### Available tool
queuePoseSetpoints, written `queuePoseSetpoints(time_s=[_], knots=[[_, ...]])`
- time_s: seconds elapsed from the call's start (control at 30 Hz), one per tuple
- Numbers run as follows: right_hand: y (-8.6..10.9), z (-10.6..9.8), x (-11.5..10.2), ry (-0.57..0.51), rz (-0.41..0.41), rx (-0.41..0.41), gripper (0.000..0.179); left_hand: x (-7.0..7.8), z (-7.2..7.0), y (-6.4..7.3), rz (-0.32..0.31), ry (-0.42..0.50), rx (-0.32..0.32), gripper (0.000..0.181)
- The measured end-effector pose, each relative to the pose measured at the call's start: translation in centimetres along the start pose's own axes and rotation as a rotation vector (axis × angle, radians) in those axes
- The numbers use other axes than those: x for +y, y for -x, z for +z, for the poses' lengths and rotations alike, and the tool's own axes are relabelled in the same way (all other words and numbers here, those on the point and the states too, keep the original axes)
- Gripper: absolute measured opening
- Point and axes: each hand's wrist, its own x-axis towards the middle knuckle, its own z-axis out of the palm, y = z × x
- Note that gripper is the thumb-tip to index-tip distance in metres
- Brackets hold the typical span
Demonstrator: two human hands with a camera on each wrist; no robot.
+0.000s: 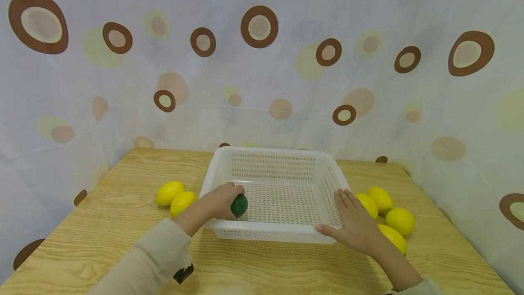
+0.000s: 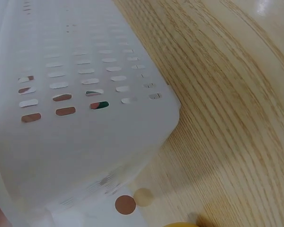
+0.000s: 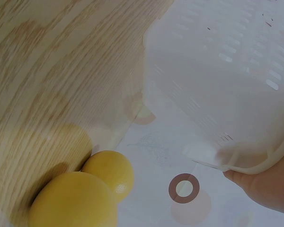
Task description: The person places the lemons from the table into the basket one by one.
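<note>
Left hand (image 1: 223,200) and right hand (image 1: 355,226) are resting well apart, at opposite ends of a white basket (image 1: 270,227). The left hand is lying over the near left corner and is clasping a dark green fruit (image 1: 240,205), its fingers curling round the fruit inside the basket. Whether the fruit is touching the basket's floor, I cannot tell. The right hand is lying with its fingers straight over the right rim, while its thumb is pointing away from them along the near rim, so that the hand is spanning the corner.

The basket is standing on a wooden table (image 1: 266,270), its slotted walls and floor showing. Beside its left end, two yellow lemons (image 1: 170,193) are lying side by side, the nearer one close to the left forearm (image 1: 197,215). Beside its right end, four more lemons (image 1: 400,221) are lying in a cluster, with the right hand partly covering one of them. The left wrist view is showing the basket's outer wall, with a bit of green appearing through one slot; the right wrist view is showing two lemons close together. Pale sleeves (image 1: 143,261) are covering the arms, and a small black object (image 1: 183,273) is showing below the left cuff. Behind the table, a white curtain (image 1: 262,72) patterned with brown rings is hanging.
</note>
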Motion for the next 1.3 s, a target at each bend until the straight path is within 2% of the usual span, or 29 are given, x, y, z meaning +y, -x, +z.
queuePoseSetpoints(time_s=[0.4, 0.5, 0.67, 0.8, 0.97, 1.13, 1.3], knots=[[0.0, 0.0, 0.0, 0.0, 0.005, -0.009, 0.1, -0.1, 0.4, -0.3, -0.022, -0.006, -0.037, 0.046], [0.1, 0.0, 0.0, 0.002, 0.005, -0.009, 0.1, -0.1, 0.4, -0.4, -0.017, -0.011, -0.044, 0.041], [0.1, 0.0, 0.0, 0.001, 0.007, -0.012, 0.099, 0.0, 0.5, -0.6, -0.046, -0.006, -0.064, 0.033], [0.1, -0.1, -0.1, 0.001, 0.006, -0.016, 0.099, 0.1, 0.1, -0.4, -0.065, -0.001, -0.055, 0.04], [0.1, -0.3, -0.2, -0.002, 0.001, -0.02, 0.099, 0.4, -0.8, 0.0, -0.047, 0.014, 0.068, 0.049], [0.0, -0.3, -0.2, 0.0, 0.003, -0.026, 0.099, 0.0, -1.4, 0.5, 0.032, -0.039, 0.258, 0.045], [0.0, -0.2, 0.0, 0.003, 0.005, -0.027, 0.099, -1.0, -1.3, 1.0, 0.098, -0.08, 0.445, 0.037]])
